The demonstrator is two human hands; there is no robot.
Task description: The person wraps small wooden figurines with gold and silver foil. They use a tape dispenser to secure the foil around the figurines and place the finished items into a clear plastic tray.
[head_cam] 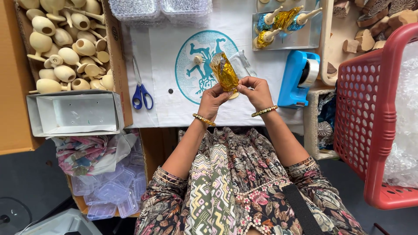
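Gold-foil-wrapped piece [224, 72] is pinched at its base btwn left hand [212, 101] & right hand [256, 91], both closed on it. Blue scissors [140, 87] are seen at 9 o'clock, blue tape dispenser [298, 78] at 3.

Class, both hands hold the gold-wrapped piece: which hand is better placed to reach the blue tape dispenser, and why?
Probably the right hand. The tape dispenser sits just beyond it on that side, while the left hand is farther away, nearer the scissors, and could keep gripping the gold-wrapped piece.

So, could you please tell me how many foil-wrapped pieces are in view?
5: one gold piece held by both hands, left hand and right hand; four in the tray above, two blue, two gold. More may be hidden.
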